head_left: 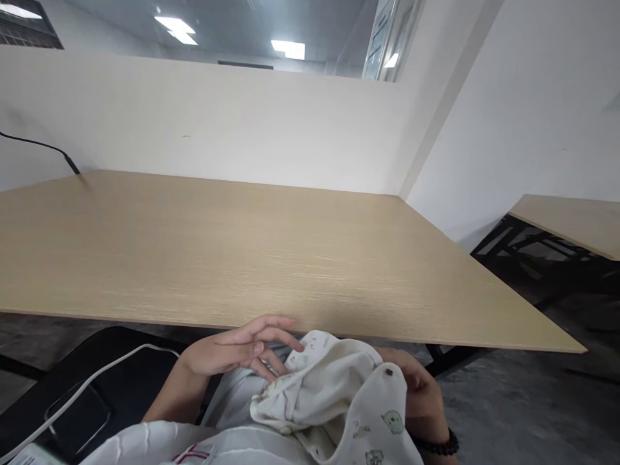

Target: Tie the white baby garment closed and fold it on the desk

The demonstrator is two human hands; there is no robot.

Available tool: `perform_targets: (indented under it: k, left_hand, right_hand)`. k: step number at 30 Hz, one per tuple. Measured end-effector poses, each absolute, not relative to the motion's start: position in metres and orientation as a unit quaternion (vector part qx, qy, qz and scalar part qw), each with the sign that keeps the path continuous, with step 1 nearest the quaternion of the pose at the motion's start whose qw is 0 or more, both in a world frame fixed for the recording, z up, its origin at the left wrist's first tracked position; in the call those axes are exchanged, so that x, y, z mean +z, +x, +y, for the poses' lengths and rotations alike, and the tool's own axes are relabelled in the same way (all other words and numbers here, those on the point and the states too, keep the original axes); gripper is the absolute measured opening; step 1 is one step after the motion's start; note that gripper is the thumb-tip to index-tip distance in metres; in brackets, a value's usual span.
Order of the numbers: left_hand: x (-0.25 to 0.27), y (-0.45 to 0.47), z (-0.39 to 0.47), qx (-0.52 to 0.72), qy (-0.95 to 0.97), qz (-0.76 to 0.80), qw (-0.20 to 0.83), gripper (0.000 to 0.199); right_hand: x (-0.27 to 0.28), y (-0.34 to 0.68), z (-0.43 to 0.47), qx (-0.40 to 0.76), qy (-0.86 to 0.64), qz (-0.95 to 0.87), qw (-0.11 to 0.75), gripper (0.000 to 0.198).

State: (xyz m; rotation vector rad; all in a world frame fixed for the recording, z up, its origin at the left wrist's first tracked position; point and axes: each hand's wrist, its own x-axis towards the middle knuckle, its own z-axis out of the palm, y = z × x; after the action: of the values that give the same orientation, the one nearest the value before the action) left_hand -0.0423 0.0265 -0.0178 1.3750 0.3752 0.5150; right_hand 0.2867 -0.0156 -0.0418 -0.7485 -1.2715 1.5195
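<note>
A white cloth piece (320, 387) with small printed animals and a dark dot like a snap near one rounded corner lies bunched over my lap, below the table's front edge. It looks like a baby garment, though its folds conceal the full shape. My left hand (245, 349) is at its left side, fingers spread and loosely bent, the tips close to or touching the fabric. On the other side, my right hand (416, 384) is curled behind the cloth and grips it, with most of its fingers hidden. A dark beaded bracelet circles the right wrist.
A light wooden table (242, 252) stretches ahead to a white partition with a window. A black cable (58, 150) hangs at the far left. A white cord (92, 381) runs over a black chair (121, 368). Another table (576, 219) stands to the right.
</note>
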Motion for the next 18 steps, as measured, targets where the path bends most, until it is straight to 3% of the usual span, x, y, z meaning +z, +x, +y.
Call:
perform_targets:
  k: [2, 4, 9, 11, 15, 17, 18]
  left_hand:
    - [-0.02, -0.033, 0.027, 0.235, 0.641, 0.211, 0.699, 0.056]
    - [-0.02, -0.022, 0.027, 0.229, 0.7, 0.245, 0.63, 0.062]
    - [-0.009, -0.002, 0.031, 0.231, 0.811, 0.198, 0.5, 0.076]
    - [-0.005, 0.003, 0.038, 0.234, 0.84, 0.148, 0.467, 0.068]
    - [0.001, 0.009, 0.054, 0.221, 0.856, 0.042, 0.465, 0.021]
    - [0.003, 0.012, 0.059, 0.216, 0.845, 0.038, 0.487, 0.022]
    - [0.003, 0.014, 0.06, 0.21, 0.841, 0.04, 0.497, 0.033]
  right_hand:
    - [-0.032, 0.282, -0.013, 0.609, -0.289, -0.568, 0.472, 0.034]
    - [-0.019, 0.277, -0.003, 0.601, -0.217, -0.66, 0.394, 0.029]
    - [0.002, 0.269, 0.018, 0.617, -0.083, -0.74, 0.254, 0.04]
    - [0.004, 0.268, 0.017, 0.617, -0.109, -0.729, 0.276, 0.044]
    - [0.007, 0.267, 0.006, 0.626, -0.189, -0.649, 0.389, 0.044]
    - [0.009, 0.265, 0.001, 0.645, -0.203, -0.6, 0.428, 0.04]
    - [0.011, 0.264, 0.0, 0.652, -0.212, -0.578, 0.443, 0.039]
